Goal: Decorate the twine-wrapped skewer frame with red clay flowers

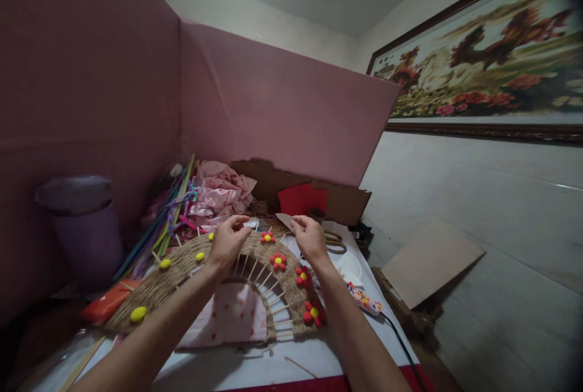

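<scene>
My left hand (229, 241) is held over the top of a woven rope arch (182, 264), its thumb and fingers pinched together. A small white scrap (251, 222) shows at its fingertips; whether it is held is unclear. To the right, my right hand (310, 237) is also closed in a pinch. Beside its fingertips is a pale pointed blade-like piece (285, 220); I cannot tell whether it is gripped or lies behind. The arch has thin sticks through it, red clay flowers (278, 261) on its right side and yellow clay ovals (138, 314) on its left.
Scissors handles (336, 242) lie beyond my right hand. A flower-patterned glue gun (364, 298) with a black cord rests at the table's right side. Pink cloth (223, 188) and coloured pipe cleaners (182, 197) are piled behind. A lilac bin (86, 234) stands left.
</scene>
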`<state>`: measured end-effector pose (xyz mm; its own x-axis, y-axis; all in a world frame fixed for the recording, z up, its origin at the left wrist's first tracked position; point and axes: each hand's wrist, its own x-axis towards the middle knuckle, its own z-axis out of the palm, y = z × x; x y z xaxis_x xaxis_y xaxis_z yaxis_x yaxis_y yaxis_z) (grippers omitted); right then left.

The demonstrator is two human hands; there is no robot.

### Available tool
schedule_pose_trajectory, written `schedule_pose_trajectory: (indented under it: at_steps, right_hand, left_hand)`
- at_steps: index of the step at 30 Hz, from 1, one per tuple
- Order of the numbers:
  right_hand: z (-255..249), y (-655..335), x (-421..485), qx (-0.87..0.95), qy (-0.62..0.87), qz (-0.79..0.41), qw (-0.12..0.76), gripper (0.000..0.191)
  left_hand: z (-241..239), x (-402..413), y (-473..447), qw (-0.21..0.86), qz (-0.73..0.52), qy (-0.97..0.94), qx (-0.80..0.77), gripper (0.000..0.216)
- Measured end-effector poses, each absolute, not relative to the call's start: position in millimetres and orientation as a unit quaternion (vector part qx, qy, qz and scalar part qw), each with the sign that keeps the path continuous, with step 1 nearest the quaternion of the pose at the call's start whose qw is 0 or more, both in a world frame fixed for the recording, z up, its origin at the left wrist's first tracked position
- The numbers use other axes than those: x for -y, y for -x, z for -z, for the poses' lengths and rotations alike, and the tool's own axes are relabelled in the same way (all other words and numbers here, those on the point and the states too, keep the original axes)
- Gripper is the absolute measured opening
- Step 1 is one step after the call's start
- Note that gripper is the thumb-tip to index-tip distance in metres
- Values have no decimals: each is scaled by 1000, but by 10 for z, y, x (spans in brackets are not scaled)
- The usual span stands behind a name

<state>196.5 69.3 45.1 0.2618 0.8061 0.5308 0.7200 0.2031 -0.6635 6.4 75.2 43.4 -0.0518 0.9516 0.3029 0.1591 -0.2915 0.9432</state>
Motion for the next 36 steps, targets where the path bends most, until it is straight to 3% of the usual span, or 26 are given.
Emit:
schedule_pose_trajectory:
  at_steps: [3,7,11,15,20,27,36]
  right_hand:
    - [-639,-1912,-518,615,615,-45,491,22]
    - [-662,-1659,-127,660,562,-109,487,20]
    - [-394,-1373,228,712,497,-172,465,11]
    - [-167,-1274,363,701,496,-196,473,13]
    - [-120,-1327,368,725,501,-145,450,14]
    - [-115,-1333,391,752,479,-130,433,22]
    - [-50,-1343,379,765,481,-79,421,15]
  left_hand:
    - [-477,-623,-45,499,-541,-533,-418,34]
    - [-361,-303,-75,586,-468,-540,-382,29]
    - [-220,-37,-39,542,-464,-600,-362,30]
    - [-137,61,29,498,-456,-652,-344,29]
    - [15,15,40,542,-408,-637,-365,35]
    - [141,-40,39,604,-438,-585,-319,32]
    - [65,-112,122,650,-360,-593,-310,32]
